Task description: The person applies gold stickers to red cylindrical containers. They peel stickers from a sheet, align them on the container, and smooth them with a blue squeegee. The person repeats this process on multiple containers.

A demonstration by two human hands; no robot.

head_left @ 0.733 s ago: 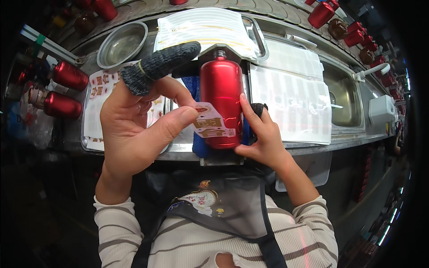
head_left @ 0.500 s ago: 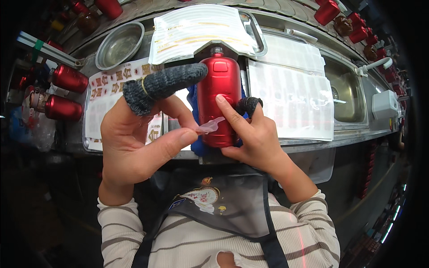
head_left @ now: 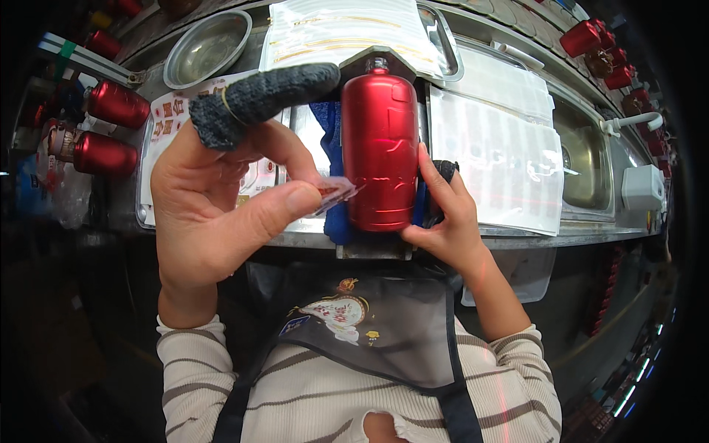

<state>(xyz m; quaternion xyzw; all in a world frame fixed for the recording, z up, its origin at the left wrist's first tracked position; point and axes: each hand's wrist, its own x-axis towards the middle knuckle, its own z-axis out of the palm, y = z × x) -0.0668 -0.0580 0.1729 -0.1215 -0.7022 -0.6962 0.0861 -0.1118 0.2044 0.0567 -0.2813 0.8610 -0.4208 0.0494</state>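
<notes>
A glossy red bottle with raised markings and a narrow neck lies in a metal cradle, its neck pointing away from me. Blue cloth shows beside and beneath it. My right hand grips the bottle's lower right side, thumb near its base; some fingers are hidden behind. Between thumb and forefinger, my left hand pinches a small clear film piece with a reddish patch, close against the bottle's lower left side. A dark knitted cover sits on a stretched-out left finger, and another dark cover on a right finger.
Left of the cradle lies a sheet of gold-and-red stickers. White backing sheets lie on the right, beside a sink. Striped sheets and a metal bowl are at the back. More red bottles stand left.
My right forefinger has moved off the bottle's front to its right side. The bottle has turned, showing different raised markings. The film piece has tilted in my left hand, and the view has shifted.
</notes>
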